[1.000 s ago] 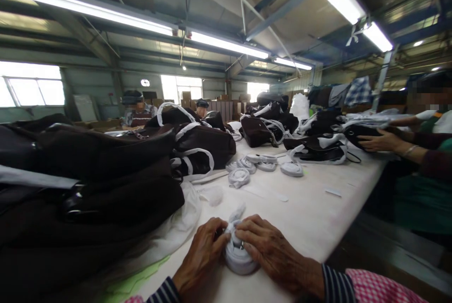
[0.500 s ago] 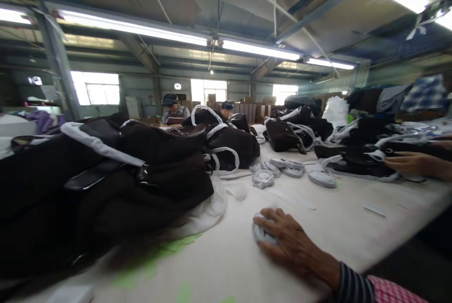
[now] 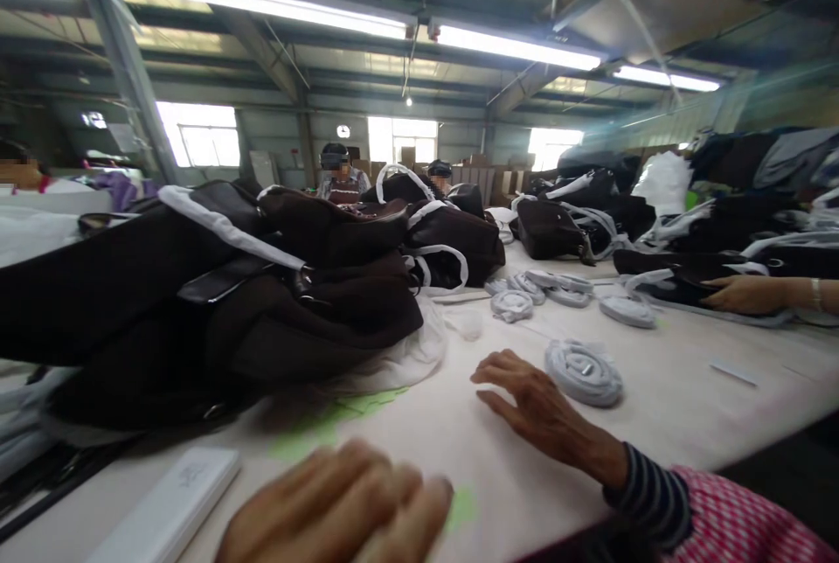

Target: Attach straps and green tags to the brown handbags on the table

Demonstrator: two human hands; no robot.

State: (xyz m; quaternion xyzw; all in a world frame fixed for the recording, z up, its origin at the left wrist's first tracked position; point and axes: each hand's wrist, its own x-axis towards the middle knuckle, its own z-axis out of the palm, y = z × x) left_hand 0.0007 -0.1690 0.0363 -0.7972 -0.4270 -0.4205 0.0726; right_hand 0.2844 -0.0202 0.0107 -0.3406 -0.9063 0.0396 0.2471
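Dark bags [image 3: 328, 327], handles wrapped white, lie heaped left of the pale grey coil [image 3: 583, 373]; insides hidden. Coil: roundish, wound in rings, flat on the counter [image 3: 669, 397]. Right hand [image 3: 541, 410] just left of coil, fingers parted; left hand [image 3: 341, 506] nearer the camera, blurred, finger state indeterminate.

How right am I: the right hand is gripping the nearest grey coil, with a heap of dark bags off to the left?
Not quite: the right hand isn't gripping the nearest grey coil. The head view shows the coil lying on the table just to the right of that hand. The heap of dark bags does lie to the left.
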